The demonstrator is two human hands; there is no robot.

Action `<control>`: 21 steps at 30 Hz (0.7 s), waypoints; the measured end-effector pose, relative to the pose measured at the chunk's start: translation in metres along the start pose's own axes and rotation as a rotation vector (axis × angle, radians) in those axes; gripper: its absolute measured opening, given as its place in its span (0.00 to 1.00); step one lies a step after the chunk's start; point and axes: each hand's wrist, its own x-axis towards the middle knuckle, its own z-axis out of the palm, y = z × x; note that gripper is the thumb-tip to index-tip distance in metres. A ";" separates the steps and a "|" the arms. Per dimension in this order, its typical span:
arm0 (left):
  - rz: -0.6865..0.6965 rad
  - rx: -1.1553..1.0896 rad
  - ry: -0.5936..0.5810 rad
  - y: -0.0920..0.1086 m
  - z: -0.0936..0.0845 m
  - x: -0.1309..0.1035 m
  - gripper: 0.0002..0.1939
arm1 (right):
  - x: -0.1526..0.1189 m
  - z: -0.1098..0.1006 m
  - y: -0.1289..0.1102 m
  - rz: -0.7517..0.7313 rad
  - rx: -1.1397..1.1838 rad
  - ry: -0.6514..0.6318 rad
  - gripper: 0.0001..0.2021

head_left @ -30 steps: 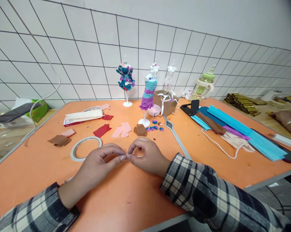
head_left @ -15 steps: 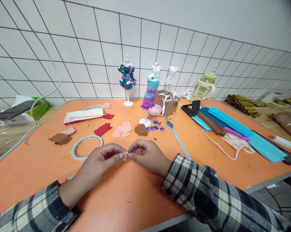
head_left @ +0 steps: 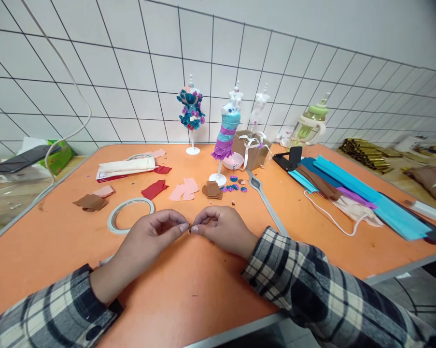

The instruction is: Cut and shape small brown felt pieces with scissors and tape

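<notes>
My left hand (head_left: 153, 233) and my right hand (head_left: 223, 228) meet fingertip to fingertip above the near part of the orange table (head_left: 174, 285). Both pinch a tiny crumpled piece of crepe paper (head_left: 189, 228), which looks brownish from this side; the fingertips hide most of it. Beside my left hand lies a roll of white tape (head_left: 111, 223). Beyond the hands are red crepe paper (head_left: 154, 189), pink paper pieces (head_left: 184, 189), a stack of brown squares (head_left: 212, 190) and small purple-and-blue twisted bits (head_left: 234, 187).
Small dress forms stand behind: one in teal ruffles (head_left: 191, 111), one in blue and purple wraps (head_left: 226, 135). A pink bowl (head_left: 233, 161), paper bag (head_left: 253, 153), grey strap (head_left: 266, 208), bottle (head_left: 309, 126) and folded crepe strips (head_left: 370, 195) lie rightward. Another person's hand (head_left: 431, 180) rests far right.
The pinched paper showed pink with loose ends below the fingers; now it looks smaller and brownish. Both hands stay almost in place, and the view has tilted slightly.
</notes>
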 end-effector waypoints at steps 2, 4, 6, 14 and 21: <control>-0.031 -0.077 0.005 -0.001 0.001 0.000 0.10 | 0.000 0.001 -0.001 0.079 0.084 -0.037 0.05; -0.061 -0.139 0.007 -0.004 0.002 0.000 0.10 | -0.002 0.002 -0.002 0.104 0.132 -0.081 0.05; -0.088 -0.202 0.000 -0.008 0.003 0.001 0.10 | -0.003 0.002 -0.001 0.087 0.122 -0.105 0.06; -0.132 -0.333 -0.014 -0.013 0.003 -0.001 0.13 | -0.002 0.001 -0.002 0.110 0.052 -0.066 0.05; -0.162 -0.272 -0.068 -0.004 0.008 -0.001 0.15 | -0.003 -0.001 -0.008 0.146 0.169 -0.075 0.03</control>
